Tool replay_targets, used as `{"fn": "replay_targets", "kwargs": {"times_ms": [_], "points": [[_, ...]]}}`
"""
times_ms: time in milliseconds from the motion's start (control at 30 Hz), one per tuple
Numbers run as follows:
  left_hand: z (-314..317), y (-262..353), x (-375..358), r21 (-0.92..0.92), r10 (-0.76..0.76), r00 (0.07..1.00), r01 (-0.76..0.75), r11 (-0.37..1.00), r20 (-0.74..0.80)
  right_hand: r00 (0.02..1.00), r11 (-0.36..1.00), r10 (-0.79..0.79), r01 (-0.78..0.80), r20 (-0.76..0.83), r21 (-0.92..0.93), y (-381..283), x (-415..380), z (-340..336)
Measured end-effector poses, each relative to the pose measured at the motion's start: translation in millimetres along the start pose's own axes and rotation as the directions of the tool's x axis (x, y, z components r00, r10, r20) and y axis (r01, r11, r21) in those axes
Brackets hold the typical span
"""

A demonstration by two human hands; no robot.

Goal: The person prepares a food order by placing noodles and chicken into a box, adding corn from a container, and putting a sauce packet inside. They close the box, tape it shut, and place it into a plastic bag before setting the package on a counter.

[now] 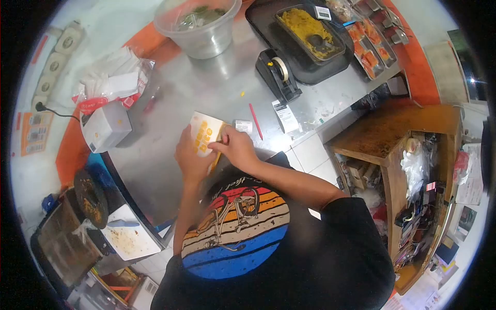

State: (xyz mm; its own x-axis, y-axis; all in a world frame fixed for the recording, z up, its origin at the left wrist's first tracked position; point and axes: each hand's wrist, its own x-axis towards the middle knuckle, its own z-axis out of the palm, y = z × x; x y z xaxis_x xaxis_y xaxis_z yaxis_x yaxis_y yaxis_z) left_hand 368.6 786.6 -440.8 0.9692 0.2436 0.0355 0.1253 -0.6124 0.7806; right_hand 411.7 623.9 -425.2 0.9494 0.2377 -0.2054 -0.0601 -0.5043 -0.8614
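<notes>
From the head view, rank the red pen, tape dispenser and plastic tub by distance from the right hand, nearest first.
1. Red pen: on the counter just beyond the right hand.
2. Tape dispenser: farther back, beside the black tray.
3. Plastic tub: at the counter's far edge.

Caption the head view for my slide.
Both hands, left and right, hold a sticker sheet over a steel counter.

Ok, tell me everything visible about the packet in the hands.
The packet is a flat, pale, paper-like rectangle printed with rows of orange-yellow shapes. It sits tilted, just above the steel counter edge. The left hand grips its lower edge; the right hand pinches its right side. Contents cannot be seen.
</notes>
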Motion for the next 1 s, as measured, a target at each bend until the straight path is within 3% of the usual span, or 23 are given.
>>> {"fn": "replay_targets", "kwargs": {"times_ms": [67, 133, 200, 233, 267, 333, 367, 433, 533, 567, 633, 667, 733, 833, 867, 967, 1000], "points": [[-4.9, -10.7, -4.7, -0.333, -0.181, 0.981, 0.194, 0.923, 0.068, 1.0, 0.996, 0.012, -0.01, 0.019, -0.086, 9.7, 3.1, -2.0], [-13.2, -10.2, -10.5, -0.552, -0.391, 0.898, 0.434, 0.712, 0.203, 0.997, 0.991, 0.054, -0.059, -0.047, -0.122, 25.5, 10.2, -8.6], [-8.5, -25.5, -11.3, -0.191, -0.279, 0.96, 0.278, 0.941, 0.021, 0.975, 0.984, 0.124, -0.145, -0.186, -0.104, 48.5, 19.5, -25.1], [-3.5, -33.3, -13.0, 0.016, -0.2, 0.978, 0.201, 0.98, -0.054, 0.914, 0.99, 0.024, -0.079, -0.406, -0.119, 62.7, 30.0, -36.6], [0.9, -31.0, -11.6, 0.192, -0.156, 0.986, 0.166, 0.967, -0.067, 0.799, 0.989, -0.079, -0.014, -0.596, -0.149, 74.6, 45.0, -53.8], [8.1, -23.7, -8.7, 0.529, -0.07, 0.995, 0.097, 0.843, -0.07, 0.661, 0.997, -0.056, -0.006, -0.748, -0.08, 81.8, 73.6, -101.6], [9.2, -14.6, -6.6, 0.551, -0.044, 0.996, 0.081, 0.831, -0.08, 0.619, 0.969, -0.17, -0.035, -0.766, -0.244, 89.4, 86.6, -124.8], [12.0, 7.5, -4.1, 0.602, 0.011, 0.996, 0.045, 0.797, -0.089, 0.77, 0.96, 0.103, -0.243, -0.63, -0.139, 91.6, 100.6, -151.8], [28.4, 13.5, 7.5, 0.288, 0.313, 0.937, -0.347, 0.893, 0.156, 0.858, 0.932, 0.349, -0.274, -0.377, 0.238, 131.3, 127.4, -164.0], [40.6, 17.3, 11.0, 0.198, 0.213, 0.959, -0.249, 0.948, 0.185, 0.87, 0.884, 0.37, -0.222, -0.327, 0.41, 126.8, 123.2, -168.1], [72.9, 20.8, 15.1, 0.022, 0.015, 0.963, -0.021, 1.0, 0.27, 0.881, 0.862, 0.297, -0.082, -0.367, 0.5, 134.0, 117.3, -172.5], [94.7, 12.2, 17.2, -0.014, -0.017, 0.979, 0.02, 1.0, 0.205, 0.884, 0.842, 0.258, -0.008, -0.389, 0.539, 135.7, 116.6, -175.9], [132.7, -10.3, 20.2, -0.09, -0.09, 0.993, 0.097, 0.991, 0.078, 0.859, 0.86, 0.313, -0.076, -0.405, 0.505, 118.5, 90.8, -185.3], [138.3, -11.5, 29.9, -0.204, -0.254, 0.951, 0.287, 0.936, 0.175, 0.841, 0.886, 0.404, -0.26, -0.361, 0.385, 128.1, 55.4, -180.7], [137.9, -11.6, 33.4, -0.225, -0.245, 0.956, 0.277, 0.934, 0.159, 0.835, 0.888, 0.431, -0.325, -0.342, 0.327, 136.7, 54.2, -177.1], [129.5, -6.3, 36.6, -0.248, -0.227, 0.965, 0.254, 0.935, 0.131, 0.869, 0.937, 0.325, -0.241, -0.372, 0.254, 165.8, 61.7, -161.4], [117.1, 6.2, 36.8, -0.227, -0.219, 0.967, 0.245, 0.943, 0.134, 0.868, 0.971, 0.236, -0.199, -0.438, 0.129, 180.5, 67.6, -156.2]]}}
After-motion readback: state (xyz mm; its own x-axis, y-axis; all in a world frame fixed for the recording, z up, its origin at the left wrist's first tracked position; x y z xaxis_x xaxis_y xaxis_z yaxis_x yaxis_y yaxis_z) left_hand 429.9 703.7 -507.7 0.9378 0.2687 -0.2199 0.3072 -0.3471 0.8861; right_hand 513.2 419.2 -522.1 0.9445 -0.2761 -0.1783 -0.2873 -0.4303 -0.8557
